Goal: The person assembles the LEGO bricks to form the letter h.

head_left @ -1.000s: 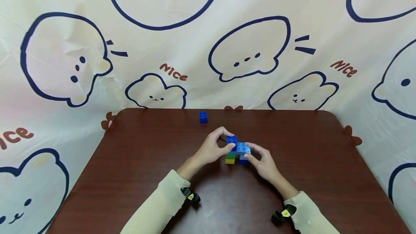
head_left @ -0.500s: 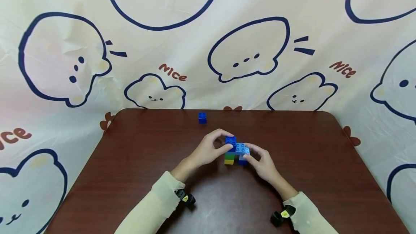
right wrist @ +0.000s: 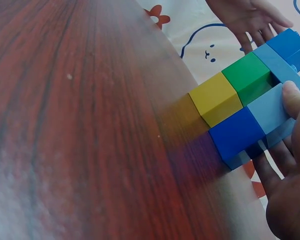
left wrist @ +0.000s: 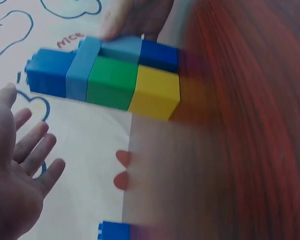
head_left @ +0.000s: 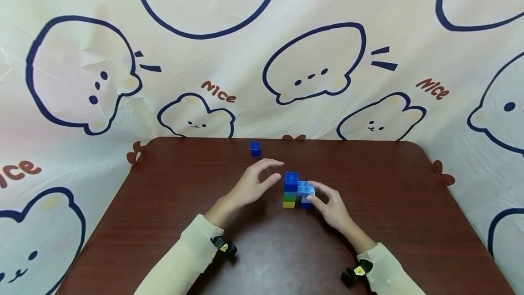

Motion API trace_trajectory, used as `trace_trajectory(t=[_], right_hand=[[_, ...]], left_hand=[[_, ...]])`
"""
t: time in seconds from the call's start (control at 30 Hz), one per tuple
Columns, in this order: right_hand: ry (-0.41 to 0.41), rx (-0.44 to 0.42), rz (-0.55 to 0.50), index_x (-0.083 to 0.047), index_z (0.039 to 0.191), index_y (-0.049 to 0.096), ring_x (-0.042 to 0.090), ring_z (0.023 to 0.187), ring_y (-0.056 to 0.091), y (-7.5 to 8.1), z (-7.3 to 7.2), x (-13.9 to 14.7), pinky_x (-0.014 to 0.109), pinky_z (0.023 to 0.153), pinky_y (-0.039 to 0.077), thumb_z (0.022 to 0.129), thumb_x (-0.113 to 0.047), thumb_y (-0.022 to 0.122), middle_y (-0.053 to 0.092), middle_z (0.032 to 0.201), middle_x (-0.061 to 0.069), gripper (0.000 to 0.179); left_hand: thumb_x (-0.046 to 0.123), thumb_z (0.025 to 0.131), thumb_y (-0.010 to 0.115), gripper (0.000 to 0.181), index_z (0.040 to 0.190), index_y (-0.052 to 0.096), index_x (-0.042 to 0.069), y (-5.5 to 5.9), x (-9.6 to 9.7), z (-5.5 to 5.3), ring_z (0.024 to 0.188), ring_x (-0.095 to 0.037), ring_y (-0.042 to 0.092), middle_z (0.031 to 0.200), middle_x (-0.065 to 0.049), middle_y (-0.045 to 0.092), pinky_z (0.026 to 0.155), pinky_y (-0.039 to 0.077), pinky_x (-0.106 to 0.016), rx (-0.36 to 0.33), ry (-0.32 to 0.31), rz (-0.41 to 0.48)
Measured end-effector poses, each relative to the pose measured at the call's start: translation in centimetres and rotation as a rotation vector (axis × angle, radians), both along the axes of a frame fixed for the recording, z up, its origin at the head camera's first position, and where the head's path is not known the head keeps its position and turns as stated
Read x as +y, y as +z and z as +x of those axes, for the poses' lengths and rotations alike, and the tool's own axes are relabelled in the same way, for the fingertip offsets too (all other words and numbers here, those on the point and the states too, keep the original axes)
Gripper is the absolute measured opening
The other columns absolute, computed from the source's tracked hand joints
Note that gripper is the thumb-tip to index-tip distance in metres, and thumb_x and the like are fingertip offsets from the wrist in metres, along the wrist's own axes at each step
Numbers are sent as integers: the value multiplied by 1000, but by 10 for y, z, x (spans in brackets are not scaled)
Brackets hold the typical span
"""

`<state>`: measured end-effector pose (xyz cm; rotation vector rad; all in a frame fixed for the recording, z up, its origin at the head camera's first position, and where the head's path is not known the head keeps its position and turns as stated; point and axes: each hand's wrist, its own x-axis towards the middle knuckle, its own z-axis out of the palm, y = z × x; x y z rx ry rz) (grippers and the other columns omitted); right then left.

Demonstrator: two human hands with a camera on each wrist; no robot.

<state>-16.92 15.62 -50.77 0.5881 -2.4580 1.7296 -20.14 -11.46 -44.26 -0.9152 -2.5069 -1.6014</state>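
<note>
A small building-block structure stands on the table in front of me. One column has a yellow block (left wrist: 155,93) at the bottom and a green block (left wrist: 111,83) over it. Beside it, a dark blue block (right wrist: 236,133) sits under a light blue block (right wrist: 266,111). A longer light blue block (head_left: 304,187) bridges both columns, and a blue block (head_left: 291,180) tops its left end. My right hand (head_left: 333,207) pinches the structure's right side between thumb and fingers. Left of the structure, my left hand (head_left: 247,186) is held apart from it, fingers extended, holding nothing.
A loose blue block (head_left: 255,150) sits near the far edge of the brown wooden table (head_left: 196,163). Behind the table hangs a pale cloth (head_left: 245,67) with cartoon outlines. Each wrist wears a small black camera.
My left hand has let go of the top blue block and drawn back to the left, its fingers spreading. The right hand keeps its hold, and the structure stays in place.
</note>
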Motion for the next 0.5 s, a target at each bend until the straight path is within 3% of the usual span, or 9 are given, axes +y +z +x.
trace_trajectory(t=[0.17,0.33,0.5], right_hand=[[-5,-2,-7,1,135,62,10,106,62,-8,-2,2,23,92,50,97,-6,68,69,123,15,39],[-7,-21,20,2,136,61,10,107,61,-8,-1,2,30,94,52,97,-2,67,68,125,16,40],[-1,-16,31,8,135,59,12,106,62,7,4,-1,32,94,53,97,1,65,68,124,20,39]], left_hand=[[23,103,64,39,140,60,11,-3,-14,-9,135,-23,52,142,-6,59,112,41,-50,13,57,-43],[22,103,63,42,142,57,7,-5,-25,-21,138,-26,49,146,-10,56,114,38,-51,12,103,-46],[18,103,62,40,141,58,6,-7,-30,-35,133,-32,53,144,-15,56,111,41,-54,18,158,-12]])
